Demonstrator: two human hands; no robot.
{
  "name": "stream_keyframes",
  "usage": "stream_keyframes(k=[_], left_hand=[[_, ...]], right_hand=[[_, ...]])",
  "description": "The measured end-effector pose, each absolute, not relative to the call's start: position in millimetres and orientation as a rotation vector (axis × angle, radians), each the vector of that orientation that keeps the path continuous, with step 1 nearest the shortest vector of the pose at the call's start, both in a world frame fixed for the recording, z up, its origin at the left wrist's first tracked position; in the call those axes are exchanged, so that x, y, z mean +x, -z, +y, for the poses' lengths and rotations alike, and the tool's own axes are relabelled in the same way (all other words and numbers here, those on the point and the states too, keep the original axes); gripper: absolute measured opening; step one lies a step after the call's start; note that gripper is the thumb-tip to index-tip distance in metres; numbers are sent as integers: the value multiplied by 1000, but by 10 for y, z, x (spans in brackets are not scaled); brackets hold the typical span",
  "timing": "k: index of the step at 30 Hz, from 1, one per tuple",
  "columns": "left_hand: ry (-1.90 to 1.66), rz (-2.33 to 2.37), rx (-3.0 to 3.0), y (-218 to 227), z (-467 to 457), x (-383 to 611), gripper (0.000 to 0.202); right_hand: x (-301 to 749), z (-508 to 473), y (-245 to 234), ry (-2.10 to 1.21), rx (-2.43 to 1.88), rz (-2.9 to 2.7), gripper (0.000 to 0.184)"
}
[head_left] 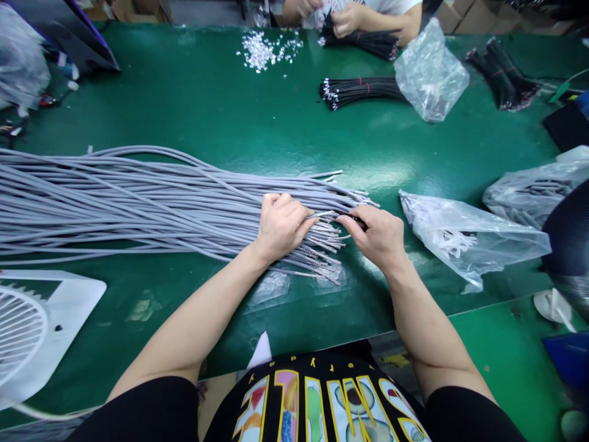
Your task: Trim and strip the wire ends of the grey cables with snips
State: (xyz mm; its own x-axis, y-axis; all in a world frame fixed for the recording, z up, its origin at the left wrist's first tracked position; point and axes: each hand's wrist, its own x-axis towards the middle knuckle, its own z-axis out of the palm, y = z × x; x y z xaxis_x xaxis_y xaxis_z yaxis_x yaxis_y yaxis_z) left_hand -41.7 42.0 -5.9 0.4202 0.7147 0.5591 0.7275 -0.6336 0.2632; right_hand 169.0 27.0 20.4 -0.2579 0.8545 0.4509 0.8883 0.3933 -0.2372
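A thick bundle of grey cables (161,196) runs in from the left edge, with stripped, silvery ends (327,242) fanned out near the middle of the table. My left hand (284,224) rests on the bundle, thumb and fingers pinched round one grey cable, whose bare silvery end points right. Just to the right, my right hand (377,233) is closed round a slim black tool (359,221), its kind mostly hidden by the fingers. The tool's tip is close to the held cable's end; whether they touch I cannot tell.
On the green table (184,110) lie black cable bundles (363,89), white scraps (260,52), a plastic bag (432,73) and an open bag of white pieces (473,239). A white fan (50,325) lies lower left. Across the table, another person's hand (348,19) holds black cables.
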Motion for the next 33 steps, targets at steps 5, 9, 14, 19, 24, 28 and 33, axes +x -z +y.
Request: stream_keyframes(k=[5,9,14,19,24,28,33], left_hand=[[1006,-1328,-2634,59,420,-415,25],[1002,-1298,-2623,59,422,-414,23],[970,-1256,-2604,66,419,-414,19],[962,-1263,-2634,73,414,-415,20],[961,-1271,-2663,73,422,-412,23],[954,-1306,-2691,70,437,-402,26],[979,-1398,-2715,36,435,-391,29]], right_hand=[[1694,275,-200,113,-1481,-2147,32],[1690,272,-191,117,-1485,-2152,32],[1682,262,-196,112,-1490,-2152,32],[1637,291,-153,10,-1499,-2117,34],[1553,249,-180,-224,-1416,-2063,35],[1506,131,-303,-390,-1174,-2088,30],[1637,194,-332,-257,-1311,-2027,29]])
